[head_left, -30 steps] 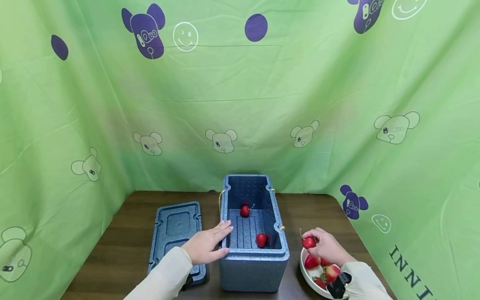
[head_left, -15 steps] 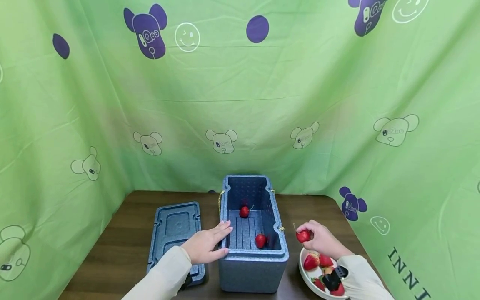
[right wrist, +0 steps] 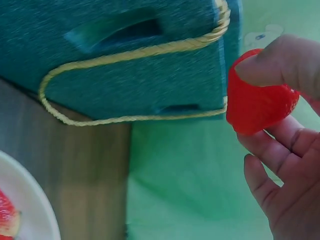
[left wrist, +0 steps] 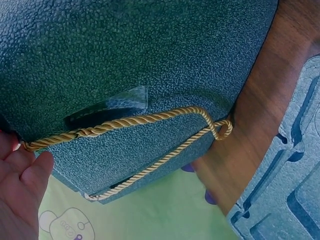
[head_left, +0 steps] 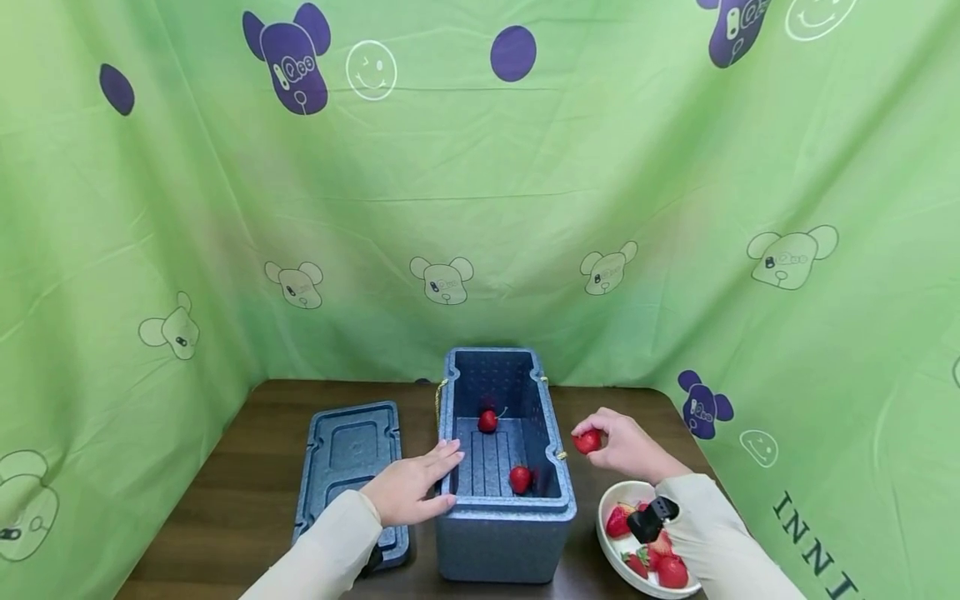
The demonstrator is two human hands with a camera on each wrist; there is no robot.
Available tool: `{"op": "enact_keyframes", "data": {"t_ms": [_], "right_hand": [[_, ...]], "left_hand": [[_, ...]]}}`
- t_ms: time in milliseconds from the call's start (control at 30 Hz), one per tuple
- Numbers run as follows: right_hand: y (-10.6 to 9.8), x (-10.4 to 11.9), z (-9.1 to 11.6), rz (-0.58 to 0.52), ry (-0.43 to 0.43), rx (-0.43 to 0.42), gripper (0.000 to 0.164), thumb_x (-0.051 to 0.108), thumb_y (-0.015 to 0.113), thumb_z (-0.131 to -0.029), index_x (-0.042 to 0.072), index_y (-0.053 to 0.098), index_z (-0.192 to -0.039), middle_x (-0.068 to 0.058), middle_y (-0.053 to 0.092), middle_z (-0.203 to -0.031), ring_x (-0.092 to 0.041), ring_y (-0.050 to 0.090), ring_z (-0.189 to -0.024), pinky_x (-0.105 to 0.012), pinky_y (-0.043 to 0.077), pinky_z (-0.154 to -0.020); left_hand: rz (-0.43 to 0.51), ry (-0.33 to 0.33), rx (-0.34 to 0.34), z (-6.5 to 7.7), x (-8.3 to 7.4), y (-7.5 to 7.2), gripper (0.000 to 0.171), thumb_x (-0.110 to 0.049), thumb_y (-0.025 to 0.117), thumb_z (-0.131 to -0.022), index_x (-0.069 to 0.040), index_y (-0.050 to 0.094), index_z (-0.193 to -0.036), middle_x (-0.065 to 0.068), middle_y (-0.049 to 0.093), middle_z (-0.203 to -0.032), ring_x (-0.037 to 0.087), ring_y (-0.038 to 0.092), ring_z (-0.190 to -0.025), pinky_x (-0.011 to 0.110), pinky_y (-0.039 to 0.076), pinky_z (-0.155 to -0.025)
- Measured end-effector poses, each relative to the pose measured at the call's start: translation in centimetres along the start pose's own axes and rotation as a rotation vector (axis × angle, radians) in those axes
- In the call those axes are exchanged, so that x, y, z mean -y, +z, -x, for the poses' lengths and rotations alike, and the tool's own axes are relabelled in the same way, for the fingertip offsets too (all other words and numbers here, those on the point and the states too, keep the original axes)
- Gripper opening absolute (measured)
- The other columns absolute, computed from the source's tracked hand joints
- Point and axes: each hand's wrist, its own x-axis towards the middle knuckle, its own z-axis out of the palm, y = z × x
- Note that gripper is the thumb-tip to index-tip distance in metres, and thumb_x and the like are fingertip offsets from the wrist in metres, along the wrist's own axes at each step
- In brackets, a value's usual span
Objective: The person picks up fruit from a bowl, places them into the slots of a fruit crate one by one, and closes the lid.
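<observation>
My right hand [head_left: 628, 447] pinches a red cherry [head_left: 587, 441] between thumb and fingers, in the air just right of a blue foam box [head_left: 510, 546]. Up close in the right wrist view, the cherry [right wrist: 257, 102] is smooth and red; its stem is out of sight there. On the box's left rim rests my left hand [head_left: 408, 490], fingers extended. The left wrist view shows part of that hand [left wrist: 22, 182] against the box side by a gold rope. Inside the lidless box lie a stemmed cherry [head_left: 487, 421] and another red fruit [head_left: 521, 479].
Left of the box, its blue lid [head_left: 352, 446] lies flat on the brown wooden table [head_left: 225, 500]. At the right front stands a white bowl [head_left: 609, 554] with strawberries [head_left: 619, 522] and other red fruit, partly covered by my right forearm. A green printed cloth [head_left: 480, 167] hangs behind.
My right hand has lifted the cherry from above the bowl and carried it left and away from me, towards the box's right side. The left hand stays on the rim.
</observation>
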Motion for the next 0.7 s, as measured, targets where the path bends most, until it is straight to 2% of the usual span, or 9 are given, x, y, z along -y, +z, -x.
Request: {"op": "enact_keyframes", "data": {"t_ms": [133,333,500,700], "right_hand": [[-0.4,0.8,-0.9,0.009,-0.031,0.019,0.028,-0.006,0.074,-0.065,0.005,0.071,-0.090,0.002,0.058,-0.083,-0.012,0.053,-0.074,-0.030,0.051,-0.064],[-0.4,1.7,-2.3,0.001,-0.040,0.030,0.026,-0.004,0.075,-0.065,0.005,0.073,-0.089,0.005,0.058,-0.080,-0.008,0.051,-0.071,-0.024,0.047,-0.060],[-0.3,2.5,-3.3,0.005,-0.063,0.036,0.026,-0.003,0.073,-0.065,0.005,0.074,-0.089,0.007,0.057,-0.079,-0.007,0.050,-0.071,-0.024,0.046,-0.060],[-0.2,3.2,-4.4,0.023,-0.073,0.133,0.026,-0.005,0.072,-0.066,0.005,0.073,-0.090,0.006,0.054,-0.080,-0.008,0.048,-0.072,-0.023,0.045,-0.059]], "left_hand": [[0.003,0.000,0.005,0.0,-0.1,-0.1,0.062,-0.044,0.044,-0.097,-0.007,0.040,-0.146,0.008,0.033,-0.153,0.023,0.032,-0.139,0.039,0.034,-0.107],[0.005,0.000,0.004,0.0,0.0,-0.1,0.062,-0.044,0.044,-0.097,-0.007,0.040,-0.146,0.008,0.033,-0.153,0.023,0.032,-0.139,0.039,0.034,-0.107],[0.005,-0.009,0.008,0.1,0.0,-0.1,0.062,-0.044,0.044,-0.097,-0.007,0.040,-0.146,0.007,0.032,-0.153,0.023,0.031,-0.139,0.038,0.034,-0.108],[0.013,-0.003,0.005,0.0,0.0,-0.1,0.062,-0.044,0.043,-0.098,-0.006,0.040,-0.146,0.008,0.032,-0.153,0.023,0.031,-0.140,0.038,0.034,-0.108]]}}
